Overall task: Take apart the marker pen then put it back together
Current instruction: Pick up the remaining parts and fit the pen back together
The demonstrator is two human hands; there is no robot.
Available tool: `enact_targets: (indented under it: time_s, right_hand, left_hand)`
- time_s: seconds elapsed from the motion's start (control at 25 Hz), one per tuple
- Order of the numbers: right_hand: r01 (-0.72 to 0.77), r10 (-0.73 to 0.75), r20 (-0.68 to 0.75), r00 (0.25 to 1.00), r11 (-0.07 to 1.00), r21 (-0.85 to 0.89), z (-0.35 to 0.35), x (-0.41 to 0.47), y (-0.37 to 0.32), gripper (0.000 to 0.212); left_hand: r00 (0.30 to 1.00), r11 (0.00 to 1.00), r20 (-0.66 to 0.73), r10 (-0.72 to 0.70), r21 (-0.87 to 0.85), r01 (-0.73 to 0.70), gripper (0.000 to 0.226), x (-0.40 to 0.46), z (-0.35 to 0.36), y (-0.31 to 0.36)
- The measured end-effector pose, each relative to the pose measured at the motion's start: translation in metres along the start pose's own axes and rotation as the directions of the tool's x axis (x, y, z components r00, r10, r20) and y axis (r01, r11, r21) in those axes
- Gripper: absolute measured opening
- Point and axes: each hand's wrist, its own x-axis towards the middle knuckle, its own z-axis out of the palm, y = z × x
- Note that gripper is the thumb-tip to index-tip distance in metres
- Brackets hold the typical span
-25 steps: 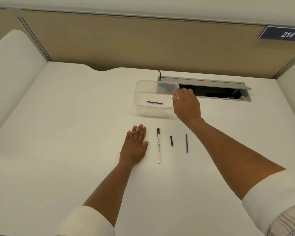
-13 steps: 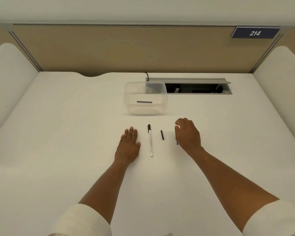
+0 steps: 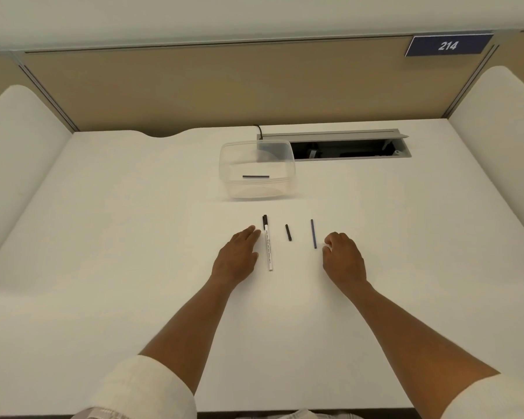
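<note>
Three marker parts lie side by side on the white desk. The white barrel with a black tip (image 3: 267,243) is on the left, a short black piece (image 3: 288,232) is in the middle, and a thin dark blue ink rod (image 3: 313,234) is on the right. My left hand (image 3: 238,258) rests flat on the desk just left of the barrel, fingertips almost touching it. My right hand (image 3: 342,257) sits just right of the ink rod with fingers loosely curled and holds nothing.
A clear plastic container (image 3: 256,169) stands behind the parts with one thin dark rod (image 3: 255,176) inside. An open cable tray (image 3: 348,148) is set into the desk at the back right. Beige partitions close off the back and sides.
My right hand left the container, came back toward me over the ink rod, and now rests to the right of it. My left hand stayed beside the barrel.
</note>
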Motion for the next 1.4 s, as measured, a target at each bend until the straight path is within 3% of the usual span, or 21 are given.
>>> enact_targets:
  time_s: [0.24,0.44,0.84,1.2,1.4]
  right_hand:
    - [-0.017,0.017,0.016,1.000,1.000,0.006,-0.002,0.007,0.001,0.017]
    - [-0.062,0.061,0.049,0.997,0.998,0.028,-0.002,0.014,0.001,0.017]
    - [-0.138,0.129,0.076,0.989,0.983,0.124,0.001,0.026,0.006,0.015]
    - [-0.142,0.130,0.073,0.989,0.974,0.175,0.002,0.029,0.009,0.017]
    - [-0.168,0.153,0.079,0.985,0.958,0.232,0.002,0.029,0.010,0.015]
  left_hand:
    - [0.988,0.990,0.058,0.141,-0.034,-0.139,0.061,0.007,-0.005,0.005]
    - [0.974,0.974,0.061,0.218,0.053,-0.221,0.047,0.012,-0.009,0.015]
    - [0.964,0.955,0.060,0.257,0.134,-0.263,0.017,0.023,-0.009,0.016]
    - [0.906,0.868,0.069,0.418,0.263,-0.420,0.011,0.028,-0.007,0.010]
    - [0.910,0.872,0.041,0.412,0.274,-0.406,0.013,0.021,-0.008,0.004]
